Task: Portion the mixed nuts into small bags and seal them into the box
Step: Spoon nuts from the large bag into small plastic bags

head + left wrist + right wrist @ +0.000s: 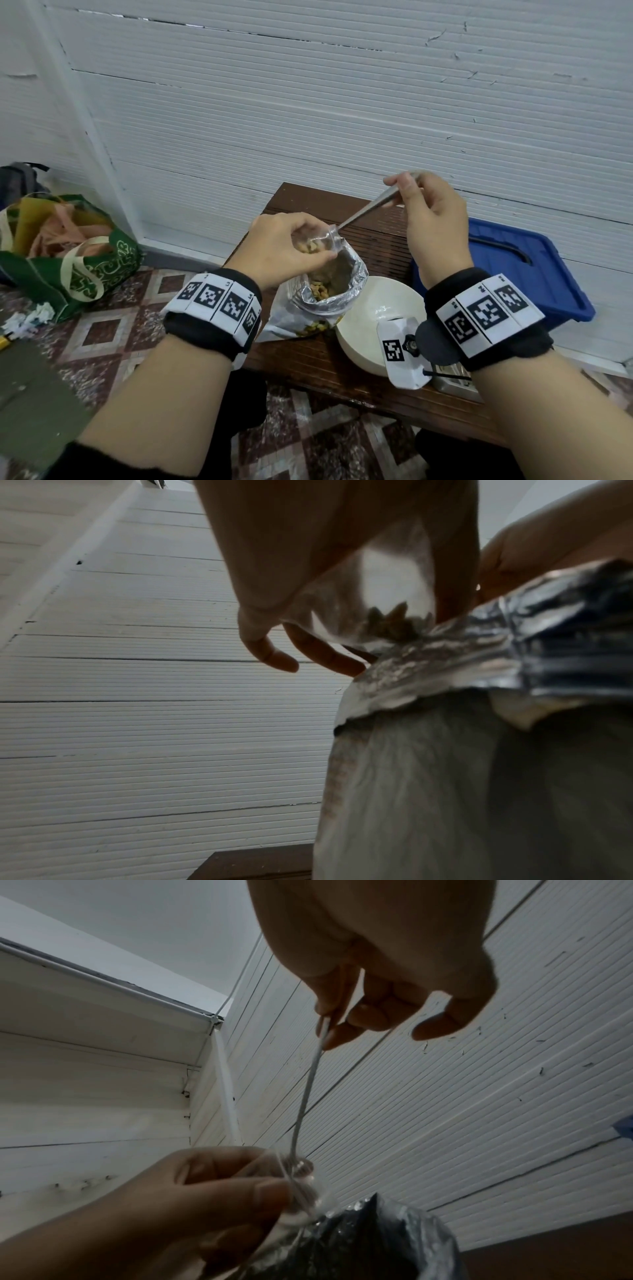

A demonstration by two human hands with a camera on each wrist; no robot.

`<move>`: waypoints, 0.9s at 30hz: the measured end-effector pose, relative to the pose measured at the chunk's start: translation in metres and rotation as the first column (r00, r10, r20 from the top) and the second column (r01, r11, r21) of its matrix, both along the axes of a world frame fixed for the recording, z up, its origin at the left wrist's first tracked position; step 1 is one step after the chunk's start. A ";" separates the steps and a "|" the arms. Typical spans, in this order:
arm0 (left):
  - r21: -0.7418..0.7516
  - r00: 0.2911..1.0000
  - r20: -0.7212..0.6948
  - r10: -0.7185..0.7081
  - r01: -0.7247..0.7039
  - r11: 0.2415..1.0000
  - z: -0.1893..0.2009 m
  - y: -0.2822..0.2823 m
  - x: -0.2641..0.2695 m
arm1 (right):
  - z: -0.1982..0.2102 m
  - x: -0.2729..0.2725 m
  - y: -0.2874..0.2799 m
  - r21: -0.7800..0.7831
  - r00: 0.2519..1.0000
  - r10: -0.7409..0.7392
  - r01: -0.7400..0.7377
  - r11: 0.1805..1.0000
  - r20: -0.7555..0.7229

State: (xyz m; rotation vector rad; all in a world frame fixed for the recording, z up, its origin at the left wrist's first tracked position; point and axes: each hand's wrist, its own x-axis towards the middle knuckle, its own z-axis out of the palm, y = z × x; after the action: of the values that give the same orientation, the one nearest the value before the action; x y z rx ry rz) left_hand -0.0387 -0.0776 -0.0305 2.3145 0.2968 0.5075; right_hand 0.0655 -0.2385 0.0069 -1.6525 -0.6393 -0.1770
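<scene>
My left hand (317, 240) pinches a small clear bag (325, 245) open at its mouth; a few nuts lie in it. It hangs just above the open foil nut bag (337, 287), which stands on the wooden table (308, 363). My right hand (399, 185) grips the handle of a metal spoon (368, 207), whose bowl end dips into the small bag's mouth. The left wrist view shows the small bag (377, 596) between my fingers above the foil bag (462, 656). In the right wrist view the spoon (304, 1096) runs down to the small bag (304, 1191).
A white bowl (373, 308) sits right of the foil bag. A blue plastic box (513, 274) lies on the floor at the right, by the wall. A metal tin (455, 380) shows under my right wrist. A green tote (68, 260) stands on the tiled floor at left.
</scene>
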 end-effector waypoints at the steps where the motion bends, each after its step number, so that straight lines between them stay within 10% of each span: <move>1: -0.033 0.999 0.029 0.014 -0.013 0.999 0.000 0.000 0.000 | 0.002 -0.002 -0.001 0.027 0.999 0.017 -0.018 0.999 0.041; 11: -0.171 0.996 0.064 0.069 -0.057 0.984 0.002 0.007 -0.005 | 0.007 0.006 -0.021 0.237 0.958 -0.268 0.238 0.942 0.102; 19: -0.188 1.000 -0.012 0.023 -0.025 0.982 0.000 0.005 -0.006 | -0.032 -0.009 -0.017 -0.152 0.969 -0.035 0.074 0.986 0.246; 27: -0.174 0.998 -0.045 0.042 -0.049 0.984 -0.001 0.006 -0.005 | -0.074 -0.031 -0.010 -0.572 0.864 0.167 0.158 0.805 0.474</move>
State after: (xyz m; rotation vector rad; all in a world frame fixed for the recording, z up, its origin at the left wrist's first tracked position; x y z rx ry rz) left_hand -0.0442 -0.0715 -0.0315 2.1532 0.3995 0.4388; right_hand 0.0341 -0.2480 -0.0669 -2.2414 -1.1941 -0.4554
